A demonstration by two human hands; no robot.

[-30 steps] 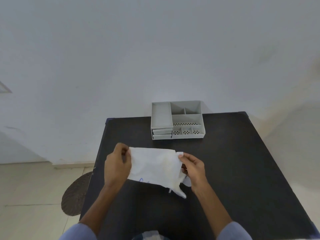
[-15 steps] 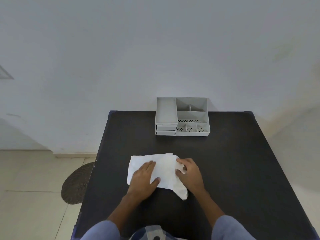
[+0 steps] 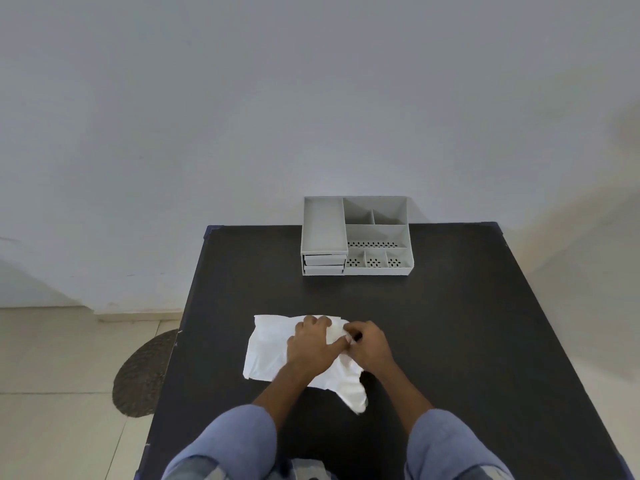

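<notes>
Tiled floor (image 3: 52, 375) at far left, pale, with a dark round mat (image 3: 145, 372) lying on it, partly tucked under the left edge of the black table (image 3: 214, 306).

White sheet (image 3: 266, 348) lies on the table, near side, left of centre. It is thin and creased; paper or cloth, cannot tell. Its left half lies flat and bare. Its near right corner trails off as a crumpled tail toward the person.

Left hand (image 3: 311, 346) rests palm down on the middle of the sheet. Its fingers (image 3: 313, 322) reach the far edge and press there, close together. The thumb (image 3: 337, 345) sticks out to the right, touching the right hand. The left hand grasps nothing; it only presses.

Right hand (image 3: 370, 348) sits just beside the left, at the sheet's right edge. Its fingers are curled inward, narrow, pinching a fold of the sheet between thumb and fingertips. A small dark spot shows at the knuckles; too small to identify.

Blue sleeves cover both forearms, left sleeve (image 3: 239, 441) and right sleeve (image 3: 446, 445), at the bottom of the view.

Grey organiser (image 3: 377, 271) stands at the far edge of the table against the wall (image 3: 311, 98), well apart from the hands. One long tray sits on its left over two shut drawers (image 3: 323, 265), with smaller compartments on its right, some with perforated floors. All visible compartments hold nothing.
</notes>
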